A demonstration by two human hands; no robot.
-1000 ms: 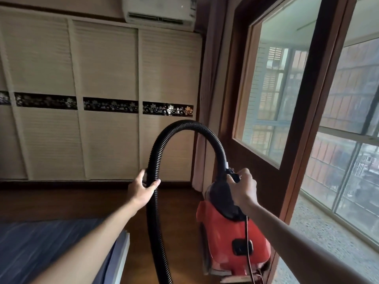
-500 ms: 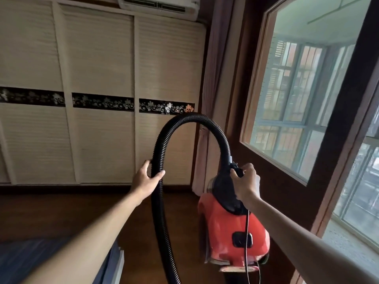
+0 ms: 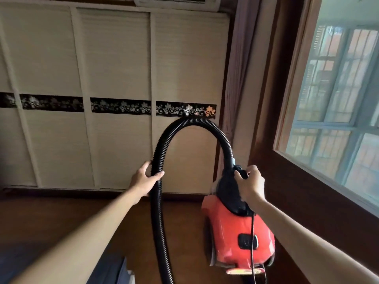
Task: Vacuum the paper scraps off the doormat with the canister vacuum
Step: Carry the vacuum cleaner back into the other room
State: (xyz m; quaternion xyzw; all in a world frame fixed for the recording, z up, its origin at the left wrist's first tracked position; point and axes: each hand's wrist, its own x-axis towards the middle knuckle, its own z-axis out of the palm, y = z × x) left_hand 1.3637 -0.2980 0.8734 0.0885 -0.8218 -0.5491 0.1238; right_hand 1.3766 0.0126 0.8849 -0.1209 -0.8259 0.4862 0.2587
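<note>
Now | left hand [image 3: 146, 178] curled round hose [image 3: 158, 212], which runs vertical below it | right hand [image 3: 251, 184] grips handle [image 3: 241, 173] atop canister vacuum [image 3: 238, 238] | doormat, nozzle out of view

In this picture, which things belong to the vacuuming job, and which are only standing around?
For the job: red canister vacuum, right hand on its handle; black hose, gripped by the left hand; cord.
Only around: sliding doors; curtain; window; air conditioner.
Doormat and scraps: not in view.
</note>
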